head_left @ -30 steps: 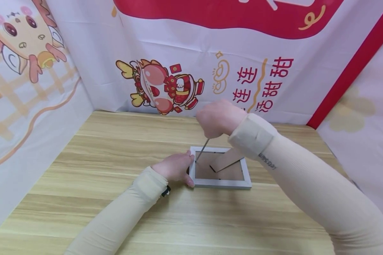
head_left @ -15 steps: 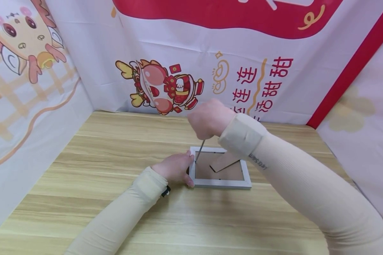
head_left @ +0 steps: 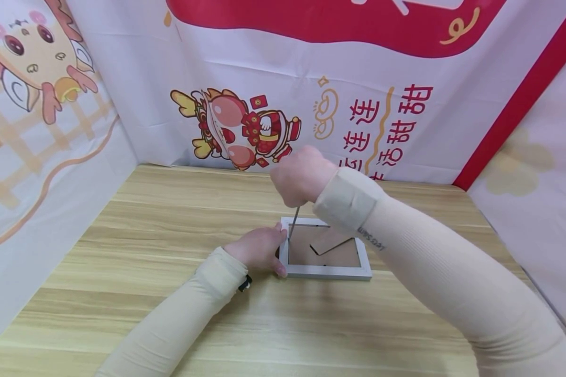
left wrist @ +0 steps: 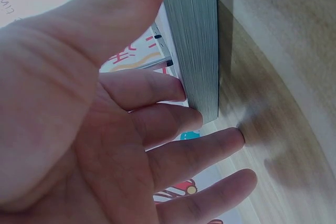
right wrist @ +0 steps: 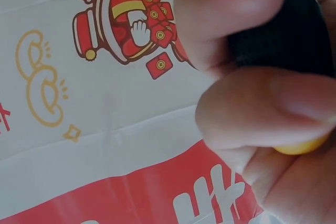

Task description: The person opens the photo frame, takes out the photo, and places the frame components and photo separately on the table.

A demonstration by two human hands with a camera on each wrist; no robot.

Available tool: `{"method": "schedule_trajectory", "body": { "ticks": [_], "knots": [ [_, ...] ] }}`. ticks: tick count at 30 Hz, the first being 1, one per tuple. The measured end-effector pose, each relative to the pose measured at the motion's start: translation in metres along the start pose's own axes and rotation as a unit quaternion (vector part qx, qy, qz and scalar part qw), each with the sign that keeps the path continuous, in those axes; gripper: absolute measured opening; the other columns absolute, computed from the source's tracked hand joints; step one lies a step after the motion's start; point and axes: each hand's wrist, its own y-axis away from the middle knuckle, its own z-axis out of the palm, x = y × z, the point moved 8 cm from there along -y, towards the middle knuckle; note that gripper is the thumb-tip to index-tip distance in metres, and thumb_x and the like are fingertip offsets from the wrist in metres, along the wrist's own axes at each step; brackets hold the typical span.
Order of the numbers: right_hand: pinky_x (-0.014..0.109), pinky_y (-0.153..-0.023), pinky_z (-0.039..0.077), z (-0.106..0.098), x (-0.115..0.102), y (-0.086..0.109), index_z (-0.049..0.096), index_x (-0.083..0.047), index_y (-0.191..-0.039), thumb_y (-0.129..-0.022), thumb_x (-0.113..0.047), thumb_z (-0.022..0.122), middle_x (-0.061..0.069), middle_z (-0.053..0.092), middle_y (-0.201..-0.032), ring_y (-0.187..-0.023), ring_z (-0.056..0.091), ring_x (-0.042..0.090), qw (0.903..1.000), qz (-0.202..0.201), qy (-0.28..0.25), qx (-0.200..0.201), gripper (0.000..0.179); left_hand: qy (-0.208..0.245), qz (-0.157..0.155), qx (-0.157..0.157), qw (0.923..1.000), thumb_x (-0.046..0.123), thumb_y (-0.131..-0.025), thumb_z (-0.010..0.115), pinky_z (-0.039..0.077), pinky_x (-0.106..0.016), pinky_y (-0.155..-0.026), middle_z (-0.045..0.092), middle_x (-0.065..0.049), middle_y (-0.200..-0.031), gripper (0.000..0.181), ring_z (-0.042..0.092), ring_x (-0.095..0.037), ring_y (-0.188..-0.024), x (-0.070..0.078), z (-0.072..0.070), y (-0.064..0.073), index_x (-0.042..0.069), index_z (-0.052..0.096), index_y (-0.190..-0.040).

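A white picture frame (head_left: pixel 327 271) lies back side up on the table, its brown backing board (head_left: pixel 302 254) and flat stand leg (head_left: pixel 330 241) showing. My left hand (head_left: pixel 259 247) rests against the frame's left end, thumb by the near corner and fingers by the far one. In the left wrist view its fingers are spread and nearly straight, some touching the frame's grey side (left wrist: pixel 197 51). Above the frame, my right hand (head_left: pixel 304 177) grips a screwdriver (head_left: pixel 294 222) by its dark handle (right wrist: pixel 283 40) with a yellow end (right wrist: pixel 302 146). Its thin shaft slants down to the frame's left inner edge.
The wood-grain table (head_left: pixel 170 235) reaches back to a white and red printed cloth (head_left: pixel 264 57). More printed cloth (head_left: pixel 42 157) hangs along the left, and the right side is covered too. Small dark tabs line the frame's inner edge.
My right hand has shifted left, bringing the screwdriver's shaft closer to upright while its tip stays at the frame's left inner edge. The left hand and frame have not moved.
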Motion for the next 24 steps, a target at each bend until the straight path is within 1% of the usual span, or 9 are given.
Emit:
{"method": "schedule_trajectory", "body": {
  "ticks": [8, 12, 19, 21, 24],
  "knots": [
    [0.025, -0.050, 0.036, -0.0008, -0.0039, -0.0023, 0.068, -0.016, -0.082, -0.088, -0.013, 0.061, -0.002, 0.044, -0.062, -0.054, 0.040, 0.012, 1.0000, -0.003, 0.007, -0.006, 0.009, -0.009, 0.006, 0.000, 0.9999, 0.038, -0.077, 0.086, 0.037, -0.039, -0.110, 0.032, -0.030, -0.151, 0.094, 0.043, -0.033, -0.135, 0.0016, -0.0009, -0.0002, -0.007, 0.040, -0.147],
    [0.026, -0.052, 0.038, -0.0026, -0.0053, -0.0024, 0.070, -0.015, -0.081, -0.088, -0.015, 0.062, -0.002, 0.045, -0.062, -0.055, 0.043, 0.013, 0.9999, -0.002, 0.011, 0.002, 0.010, -0.006, 0.010, 0.001, 0.9999, 0.036, -0.077, 0.086, 0.038, -0.039, -0.109, 0.033, -0.031, -0.151, 0.093, 0.045, -0.033, -0.133, 0.0024, -0.0014, -0.0005, -0.008, 0.041, -0.146],
    [0.027, -0.054, 0.043, -0.0051, -0.0072, -0.0020, 0.071, -0.014, -0.083, -0.088, -0.020, 0.066, 0.000, 0.055, -0.067, -0.060, 0.051, 0.015, 0.9997, -0.003, 0.020, 0.014, 0.010, -0.015, 0.013, 0.002, 0.9998, 0.037, -0.077, 0.086, 0.041, -0.038, -0.107, 0.034, -0.030, -0.150, 0.091, 0.050, -0.031, -0.129, 0.0030, -0.0016, -0.0013, -0.007, 0.044, -0.144],
    [0.026, -0.053, 0.042, -0.0044, -0.0059, -0.0015, 0.071, -0.014, -0.085, -0.088, -0.019, 0.066, 0.000, 0.057, -0.069, -0.060, 0.051, 0.015, 0.9997, -0.003, 0.019, 0.015, 0.008, -0.010, 0.010, 0.000, 0.9999, 0.037, -0.077, 0.086, 0.040, -0.039, -0.107, 0.034, -0.030, -0.151, 0.091, 0.049, -0.031, -0.130, 0.0025, -0.0013, -0.0014, -0.007, 0.043, -0.145],
    [0.025, -0.050, 0.040, -0.0010, -0.0003, 0.0006, 0.070, -0.014, -0.087, -0.088, -0.017, 0.066, 0.001, 0.056, -0.069, -0.058, 0.048, 0.014, 0.9999, -0.003, 0.003, 0.015, 0.005, -0.004, 0.002, -0.004, 1.0000, 0.039, -0.077, 0.085, 0.037, -0.039, -0.110, 0.031, -0.029, -0.153, 0.095, 0.044, -0.032, -0.134, 0.0009, -0.0003, -0.0010, -0.006, 0.039, -0.147]
  ]
}}
